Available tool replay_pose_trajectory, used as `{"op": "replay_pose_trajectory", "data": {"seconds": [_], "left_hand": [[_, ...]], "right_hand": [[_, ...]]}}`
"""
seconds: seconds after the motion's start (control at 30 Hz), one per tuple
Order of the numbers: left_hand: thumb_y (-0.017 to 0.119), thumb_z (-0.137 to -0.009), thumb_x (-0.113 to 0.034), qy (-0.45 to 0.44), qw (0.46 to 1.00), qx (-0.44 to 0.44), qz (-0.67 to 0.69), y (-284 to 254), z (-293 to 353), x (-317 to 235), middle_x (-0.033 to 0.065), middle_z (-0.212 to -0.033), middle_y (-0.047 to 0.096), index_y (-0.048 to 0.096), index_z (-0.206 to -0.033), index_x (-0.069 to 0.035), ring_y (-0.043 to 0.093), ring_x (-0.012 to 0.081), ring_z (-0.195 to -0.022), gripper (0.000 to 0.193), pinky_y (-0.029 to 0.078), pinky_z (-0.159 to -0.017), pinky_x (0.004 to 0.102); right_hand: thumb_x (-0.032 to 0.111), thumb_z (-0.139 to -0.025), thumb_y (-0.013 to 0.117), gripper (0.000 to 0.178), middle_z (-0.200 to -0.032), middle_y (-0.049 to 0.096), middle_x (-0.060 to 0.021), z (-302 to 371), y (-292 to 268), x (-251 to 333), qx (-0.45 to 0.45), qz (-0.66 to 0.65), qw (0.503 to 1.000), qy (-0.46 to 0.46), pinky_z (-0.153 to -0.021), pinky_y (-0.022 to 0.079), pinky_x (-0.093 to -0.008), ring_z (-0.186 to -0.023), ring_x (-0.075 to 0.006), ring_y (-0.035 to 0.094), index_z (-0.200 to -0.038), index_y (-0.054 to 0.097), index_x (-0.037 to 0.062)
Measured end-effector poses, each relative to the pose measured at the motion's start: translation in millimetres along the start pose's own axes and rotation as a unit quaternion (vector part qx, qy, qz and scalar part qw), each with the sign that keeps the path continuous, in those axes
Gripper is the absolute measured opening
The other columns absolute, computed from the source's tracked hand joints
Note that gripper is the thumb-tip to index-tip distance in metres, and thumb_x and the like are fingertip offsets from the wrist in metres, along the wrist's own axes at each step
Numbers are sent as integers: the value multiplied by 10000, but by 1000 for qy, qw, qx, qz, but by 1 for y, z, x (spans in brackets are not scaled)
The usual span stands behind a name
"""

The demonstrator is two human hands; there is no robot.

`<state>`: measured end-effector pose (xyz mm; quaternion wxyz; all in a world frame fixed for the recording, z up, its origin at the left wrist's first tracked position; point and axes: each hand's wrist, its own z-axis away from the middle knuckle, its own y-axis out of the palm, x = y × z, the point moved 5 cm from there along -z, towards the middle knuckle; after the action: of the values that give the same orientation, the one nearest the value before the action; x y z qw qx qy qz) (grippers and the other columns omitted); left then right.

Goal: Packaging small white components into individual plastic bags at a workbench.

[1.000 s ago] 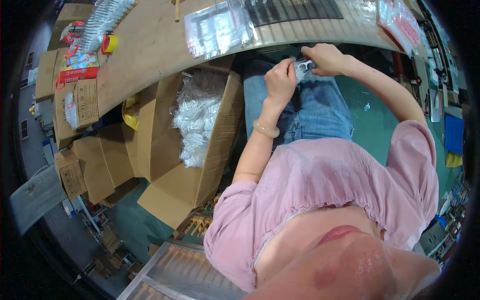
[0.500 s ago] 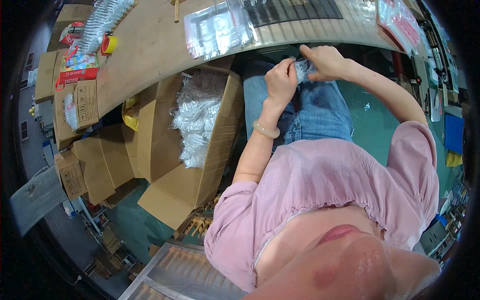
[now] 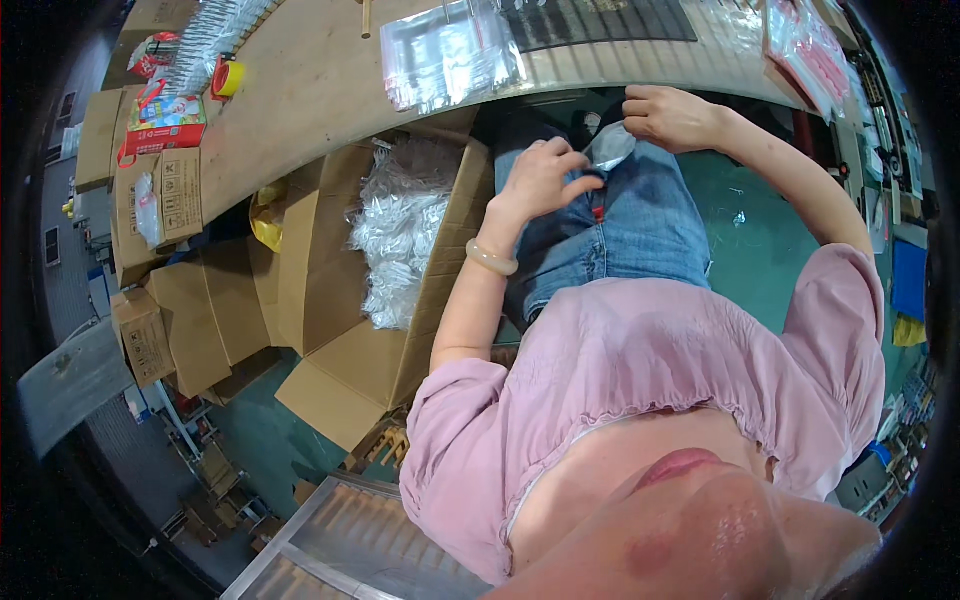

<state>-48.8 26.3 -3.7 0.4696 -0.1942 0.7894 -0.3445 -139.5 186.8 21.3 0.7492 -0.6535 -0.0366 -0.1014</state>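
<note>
Parting from the two-handed hold of half a second ago, the left hand (image 3: 543,178) sits loosely spread beside the small clear bag (image 3: 611,149) — contact unclear. The right hand (image 3: 672,118) pinches it over the jeans (image 3: 650,225), apparently bearing it alone — the left judged free.

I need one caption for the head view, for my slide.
The right hand holds a small clear bag over jeans, left hand beside it; open carton nearby.

1. Blouse (image 3: 660,350): pale pink, loose, finely gathered along a ruffled neckline (image 3: 640,412).
2. Sleeves (image 3: 835,310): same pink, short, full, ending near elbows.
3. Jeans (image 3: 655,235): blue denim.
4. Bangle (image 3: 490,261), left forearm near wrist: smooth, cream, rounded.
</note>
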Motion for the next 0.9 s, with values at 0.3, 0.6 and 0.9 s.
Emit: {"op": "replay_pose_trajectory", "data": {"seconds": [0.3, 0.6, 0.9], "left_hand": [[727, -746, -133, -99, 980, -160, 57, -34, 14, 22, 88, -799, 685, 686, -945, -79, 657, 217, -678, 210, 522, -614, 297], [711, -773, -120, -174, 977, -113, -41, -61, 32, 43, 104, -777, 686, 693, -922, -62, 656, 202, -623, 161, 524, -625, 272], [583, -899, -112, -130, 935, -206, 259, -34, 72, 53, 49, -760, 686, 619, -962, -22, 636, 111, -639, 116, 513, -595, 271]], "right_hand": [[67, -833, 615, 101, -829, 609, -100, 2, 6, -5, -239, -381, 873, 189, -696, 488, -307, -748, -217, 592, -913, 619, 5], [104, -842, 641, 110, -789, 603, -67, -34, 27, -6, -273, -429, 822, 254, -656, 470, -256, -707, -117, 569, -897, 631, 9], [94, -838, 620, 69, -826, 576, -45, -45, 50, 18, -246, -449, 839, 186, -693, 434, -268, -766, -149, 532, -873, 609, 35]]}}
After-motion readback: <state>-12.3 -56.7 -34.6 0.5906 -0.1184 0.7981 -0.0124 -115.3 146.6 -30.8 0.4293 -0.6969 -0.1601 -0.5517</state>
